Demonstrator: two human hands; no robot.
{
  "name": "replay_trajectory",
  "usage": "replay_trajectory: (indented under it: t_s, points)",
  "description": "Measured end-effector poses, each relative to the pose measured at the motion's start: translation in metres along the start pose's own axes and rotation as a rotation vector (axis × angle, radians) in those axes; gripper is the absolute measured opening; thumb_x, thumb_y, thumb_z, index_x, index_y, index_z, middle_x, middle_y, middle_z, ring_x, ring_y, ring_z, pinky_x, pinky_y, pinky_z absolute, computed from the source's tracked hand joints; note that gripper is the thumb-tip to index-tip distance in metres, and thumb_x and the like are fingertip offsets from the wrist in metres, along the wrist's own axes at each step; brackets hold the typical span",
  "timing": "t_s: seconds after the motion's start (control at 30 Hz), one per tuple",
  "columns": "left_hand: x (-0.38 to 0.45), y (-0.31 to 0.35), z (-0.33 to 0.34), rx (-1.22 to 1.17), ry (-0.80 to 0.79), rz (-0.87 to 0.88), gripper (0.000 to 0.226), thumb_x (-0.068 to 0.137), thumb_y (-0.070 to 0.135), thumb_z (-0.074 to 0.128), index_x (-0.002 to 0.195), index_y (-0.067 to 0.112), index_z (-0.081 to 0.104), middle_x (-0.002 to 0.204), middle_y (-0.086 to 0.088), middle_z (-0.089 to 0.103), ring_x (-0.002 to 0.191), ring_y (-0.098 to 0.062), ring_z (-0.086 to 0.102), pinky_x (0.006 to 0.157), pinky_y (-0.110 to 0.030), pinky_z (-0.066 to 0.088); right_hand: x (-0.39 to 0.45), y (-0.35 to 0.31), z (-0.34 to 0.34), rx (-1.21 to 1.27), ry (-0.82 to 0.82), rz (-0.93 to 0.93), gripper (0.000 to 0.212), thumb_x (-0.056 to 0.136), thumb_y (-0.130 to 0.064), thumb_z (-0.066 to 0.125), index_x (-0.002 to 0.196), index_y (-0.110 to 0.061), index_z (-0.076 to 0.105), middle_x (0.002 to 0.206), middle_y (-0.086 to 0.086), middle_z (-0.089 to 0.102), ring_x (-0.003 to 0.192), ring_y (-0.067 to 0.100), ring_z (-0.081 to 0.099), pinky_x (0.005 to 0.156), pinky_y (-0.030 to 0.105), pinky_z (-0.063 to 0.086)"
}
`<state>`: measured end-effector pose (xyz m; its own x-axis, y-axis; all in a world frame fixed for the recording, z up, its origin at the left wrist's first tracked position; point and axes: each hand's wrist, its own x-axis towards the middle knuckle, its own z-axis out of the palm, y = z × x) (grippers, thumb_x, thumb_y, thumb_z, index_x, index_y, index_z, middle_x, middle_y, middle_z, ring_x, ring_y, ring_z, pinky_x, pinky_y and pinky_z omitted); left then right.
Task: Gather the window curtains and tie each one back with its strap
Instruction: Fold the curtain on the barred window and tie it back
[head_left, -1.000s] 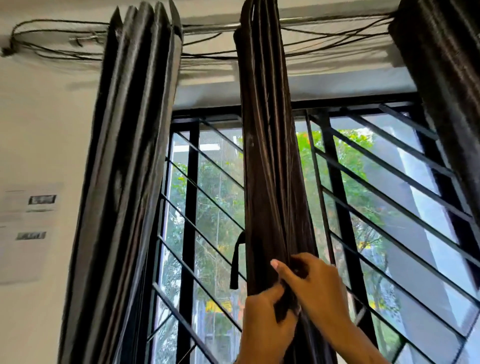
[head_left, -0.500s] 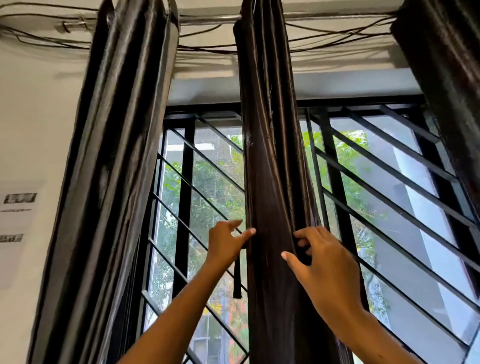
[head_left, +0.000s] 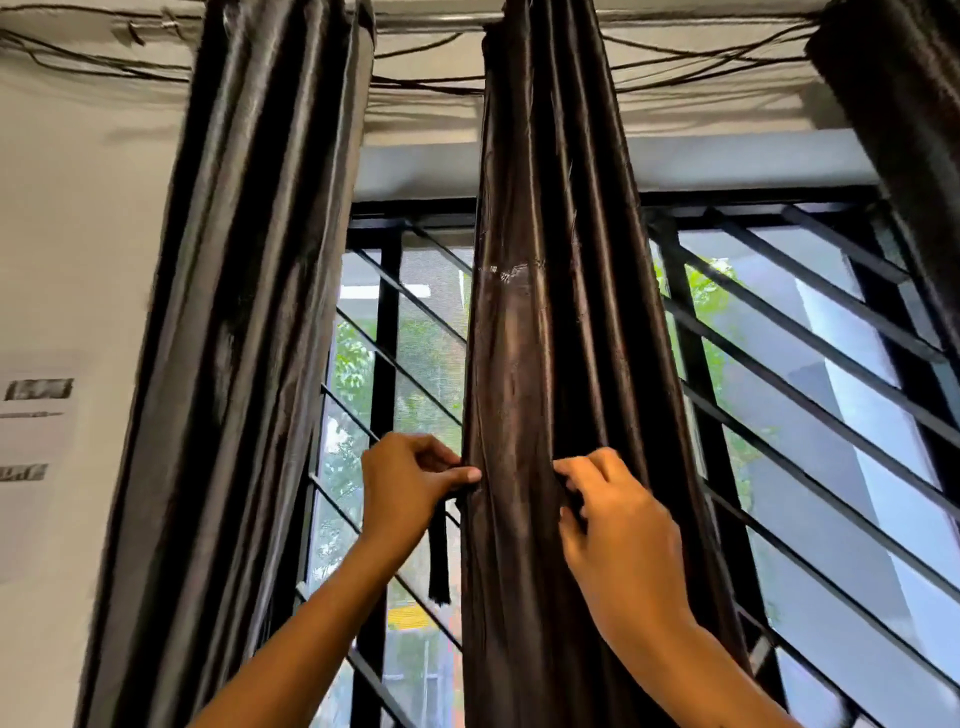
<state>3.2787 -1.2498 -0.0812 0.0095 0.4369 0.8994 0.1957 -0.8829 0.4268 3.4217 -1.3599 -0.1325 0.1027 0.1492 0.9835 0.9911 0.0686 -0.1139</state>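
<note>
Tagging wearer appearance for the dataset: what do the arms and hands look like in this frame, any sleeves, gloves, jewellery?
Both arms are bare from wrist up to the frame's bottom edge: no sleeves in view. The left hand and right hand are ungloved. No watch, bracelet or ring shows on the visible sides of the wrists and fingers. Nails look short and unpainted on the fingers facing the camera.

Glossy satin cloth curtain (head_left: 540, 364)
</note>
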Motion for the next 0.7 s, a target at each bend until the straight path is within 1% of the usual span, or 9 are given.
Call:
replay_trajectory:
  t_s: [0.17,0.2,0.27,0.33,0.4,0.53,0.57,0.67,0.7]
  points:
    - [0.001,0.009,-0.034,-0.053,-0.064,-0.017,0.022,0.056,0.015,0.090,0.061,0.017,0.069,0.061,-0.006,0.070,0.059,-0.013,0.067,0.066,-0.028,0.056,-0.004,-0.036,0.030,0.094,-0.059,0.011,0.050,0.073,-0.004,0.072,0.119,-0.022,0.066,0.102,-0.003,0.058,0.066,0.021,0.063,0.048,0.030,0.043]
    - [0.002,0.011,-0.038,-0.057,-0.059,-0.011,0.022,0.057,0.014,0.089,0.060,0.018,0.068,0.060,-0.006,0.070,0.060,-0.014,0.068,0.068,-0.031,0.057,-0.004,-0.042,0.034,0.090,-0.055,0.010,0.051,0.076,-0.006,0.070,0.123,-0.024,0.063,0.105,-0.003,0.057,0.070,0.022,0.063,0.050,0.029,0.041]
    - [0.001,0.012,-0.045,-0.097,-0.049,-0.013,0.022,0.058,0.011,0.088,0.061,0.018,0.068,0.062,-0.007,0.071,0.063,-0.018,0.070,0.071,-0.036,0.059,-0.005,-0.053,0.041,0.116,-0.080,0.011,0.054,0.085,-0.011,0.060,0.135,-0.028,0.052,0.112,-0.003,0.052,0.081,0.022,0.062,0.058,0.031,0.044]
    - [-0.001,0.012,-0.051,-0.132,-0.060,-0.024,0.019,0.060,0.011,0.088,0.067,0.015,0.070,0.066,-0.008,0.072,0.067,-0.017,0.071,0.072,-0.034,0.059,-0.007,-0.061,0.046,0.169,-0.114,-0.003,0.057,0.089,-0.014,0.053,0.143,-0.030,0.041,0.115,-0.003,0.047,0.087,0.021,0.060,0.064,0.033,0.046]
    - [-0.001,0.013,-0.053,-0.140,-0.078,-0.030,0.020,0.062,0.012,0.086,0.074,0.016,0.071,0.070,-0.008,0.073,0.069,-0.015,0.072,0.073,-0.030,0.058,-0.009,-0.066,0.051,0.200,-0.116,-0.039,0.060,0.089,-0.013,0.053,0.145,-0.027,0.037,0.113,-0.003,0.045,0.085,0.021,0.058,0.061,0.030,0.041]
    - [0.002,0.012,-0.052,-0.043,-0.057,0.004,0.019,0.065,0.010,0.085,0.079,0.010,0.073,0.073,-0.005,0.072,0.069,-0.009,0.070,0.070,-0.021,0.057,-0.010,-0.068,0.056,0.218,-0.078,-0.045,0.058,0.087,-0.009,0.054,0.142,-0.022,0.043,0.103,-0.004,0.045,0.070,0.016,0.053,0.055,0.027,0.036]
    - [0.003,0.012,-0.051,-0.027,-0.052,0.013,0.017,0.066,0.011,0.084,0.079,0.010,0.074,0.073,-0.004,0.072,0.069,-0.008,0.069,0.069,-0.019,0.056,-0.011,-0.067,0.056,0.224,-0.067,-0.047,0.058,0.086,-0.009,0.054,0.142,-0.022,0.044,0.103,-0.003,0.046,0.071,0.017,0.053,0.056,0.027,0.036]
    - [0.003,0.011,-0.048,-0.061,-0.071,0.029,0.011,0.072,0.016,0.081,0.081,0.012,0.076,0.075,0.000,0.074,0.072,-0.008,0.071,0.072,-0.020,0.056,-0.010,-0.065,0.057,0.211,-0.143,-0.066,0.062,0.090,-0.014,0.049,0.147,-0.029,0.032,0.112,-0.004,0.043,0.085,0.019,0.056,0.063,0.026,0.037]
    - [0.002,0.011,-0.047,-0.065,-0.069,0.037,0.011,0.073,0.016,0.080,0.082,0.012,0.076,0.076,0.000,0.074,0.073,-0.008,0.071,0.071,-0.019,0.056,-0.009,-0.065,0.058,0.214,-0.171,-0.077,0.062,0.091,-0.015,0.048,0.148,-0.030,0.029,0.113,-0.004,0.042,0.086,0.018,0.055,0.063,0.024,0.036]
